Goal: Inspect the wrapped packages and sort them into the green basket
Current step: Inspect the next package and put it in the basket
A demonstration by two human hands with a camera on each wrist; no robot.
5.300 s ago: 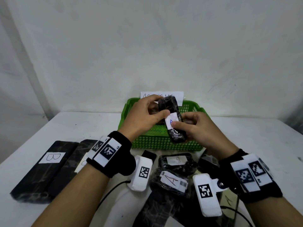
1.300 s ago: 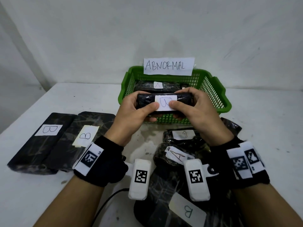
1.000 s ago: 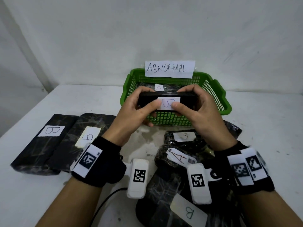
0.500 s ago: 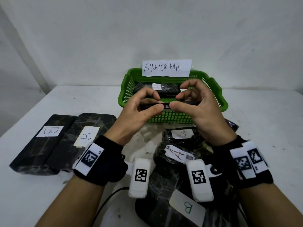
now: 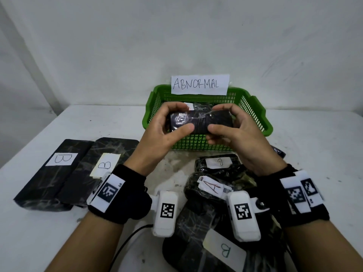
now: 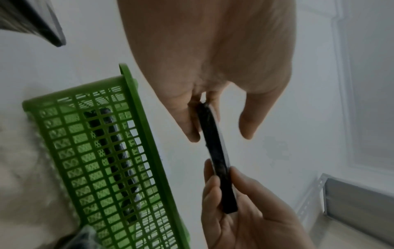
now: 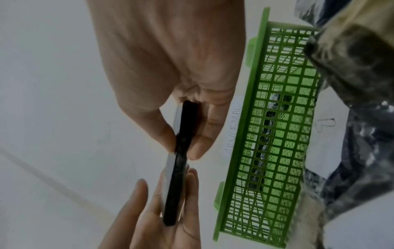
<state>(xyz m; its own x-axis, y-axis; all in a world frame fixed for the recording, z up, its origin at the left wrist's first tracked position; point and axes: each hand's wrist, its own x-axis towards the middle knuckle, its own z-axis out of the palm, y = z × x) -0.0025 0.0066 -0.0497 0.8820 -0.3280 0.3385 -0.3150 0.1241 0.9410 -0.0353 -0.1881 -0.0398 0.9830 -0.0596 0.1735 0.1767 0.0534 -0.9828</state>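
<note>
Package (image 5: 200,122), black and film-wrapped, is held flat above the near wall of the green basket (image 5: 261,122). Left hand (image 5: 167,132) and right hand (image 5: 233,132) each pinch one end between thumb and curled fingers. Another package (image 5: 204,107) lies inside the basket.

The basket (image 5: 261,122) stands on the surface (image 5: 314,154) at 12 o'clock, backed by the wall, with a sign (image 5: 200,84) on its far rim. One package (image 5: 204,107) lies inside it. Another package (image 5: 200,122) is held above the basket's near wall, the left hand (image 5: 163,134) at its 9 o'clock end and the right hand (image 5: 237,138) at its 3 o'clock end. At 9 o'clock of the arms, two flat packs (image 5: 59,169) lie side by side, touching. At 6 o'clock of the basket, between and under the wrists, a pile (image 5: 212,185) of packages overlaps, running toward the near edge.
</note>
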